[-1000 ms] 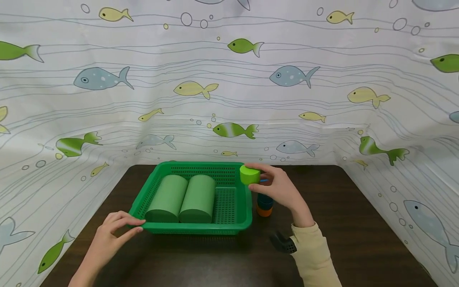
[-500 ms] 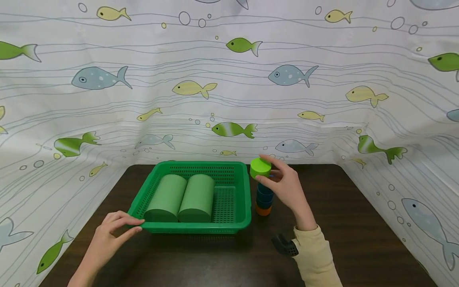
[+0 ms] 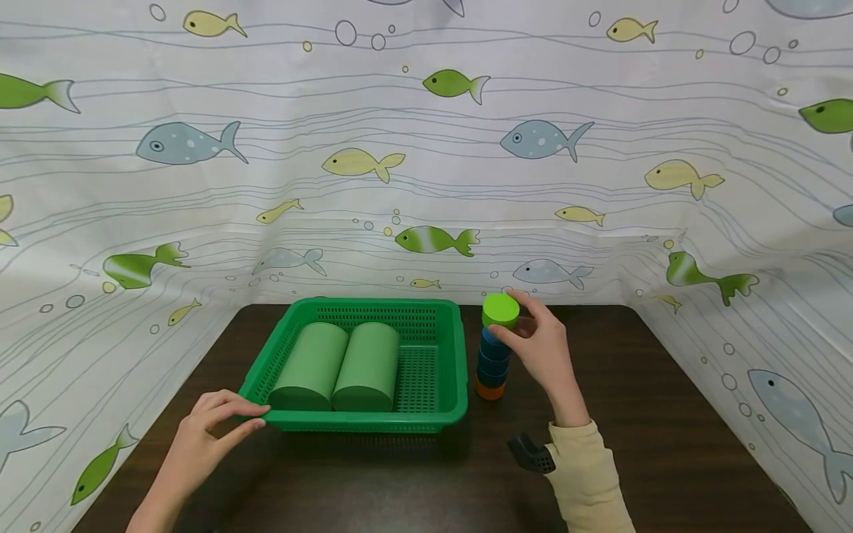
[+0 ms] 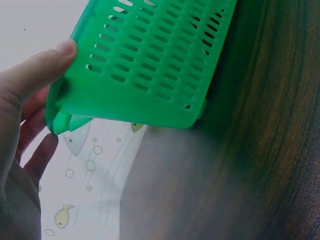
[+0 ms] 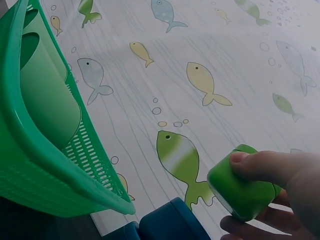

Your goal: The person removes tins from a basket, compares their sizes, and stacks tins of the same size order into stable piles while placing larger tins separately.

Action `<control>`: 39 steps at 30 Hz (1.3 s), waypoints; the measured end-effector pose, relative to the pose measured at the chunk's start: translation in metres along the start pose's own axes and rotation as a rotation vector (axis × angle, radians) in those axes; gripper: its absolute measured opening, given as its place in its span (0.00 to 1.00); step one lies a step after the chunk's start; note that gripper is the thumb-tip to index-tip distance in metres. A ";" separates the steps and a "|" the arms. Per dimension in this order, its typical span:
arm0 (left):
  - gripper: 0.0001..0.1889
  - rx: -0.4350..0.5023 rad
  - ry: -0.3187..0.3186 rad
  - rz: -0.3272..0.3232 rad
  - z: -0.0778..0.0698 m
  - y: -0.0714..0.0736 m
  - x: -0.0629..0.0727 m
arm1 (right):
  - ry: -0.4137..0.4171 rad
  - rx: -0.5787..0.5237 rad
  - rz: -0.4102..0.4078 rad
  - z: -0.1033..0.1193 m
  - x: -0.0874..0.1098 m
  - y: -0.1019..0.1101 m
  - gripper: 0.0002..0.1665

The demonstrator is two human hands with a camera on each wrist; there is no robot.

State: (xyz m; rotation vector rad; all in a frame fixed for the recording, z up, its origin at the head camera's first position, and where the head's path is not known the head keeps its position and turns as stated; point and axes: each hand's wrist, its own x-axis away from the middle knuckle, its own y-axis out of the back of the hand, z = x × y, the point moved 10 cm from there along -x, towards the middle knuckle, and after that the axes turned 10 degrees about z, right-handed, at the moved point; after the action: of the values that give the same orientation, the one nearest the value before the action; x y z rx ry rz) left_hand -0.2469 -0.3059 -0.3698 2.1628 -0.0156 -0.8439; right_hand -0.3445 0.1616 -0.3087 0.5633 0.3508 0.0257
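R hand (image 3: 543,344) has the lime-green pc (image 3: 500,311) pinched btw thumb & fingers, digits spread approx. as wide as the pc; it's held just R of the basket (image 3: 363,420), higher than the rim. L hand (image 3: 203,433) has thumb & fingers nearly closed on the rim at the basket's near-L corner, gripping that edge only.

Just R of the basket, under the green pc, a stack stands upright: orange pc (image 3: 490,392) at the bottom, several blue pcs (image 3: 493,366) on top of it. R wrist view shows a gap btw green pc & the nearest blue one, so prob. not seated yet.

Progress, my read: orange + blue part of the stack is done & standing w/o support; the green pc is left, lined up approx. over the top but not released. Can't tell if more pcs are due after that; no other loose ones seen R of the basket.

Inside the basket, 2 pale green rounded blocks (image 3: 312,366) lie side by side, L & mid; neither hand touches them. Dark wood table (image 3: 660,414) under the basket, fish-print sheet (image 3: 426,200) behind & to both sides.
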 end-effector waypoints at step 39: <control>0.19 -0.006 0.055 0.050 0.004 -0.004 -0.002 | -0.064 0.048 0.004 -0.021 0.004 -0.004 0.39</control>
State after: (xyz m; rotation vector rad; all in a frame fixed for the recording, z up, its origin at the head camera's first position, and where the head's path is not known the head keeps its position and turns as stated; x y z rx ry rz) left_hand -0.2518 -0.3056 -0.3738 2.1706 -0.0384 -0.7547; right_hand -0.3480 0.1693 -0.3287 0.6113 0.2883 0.0032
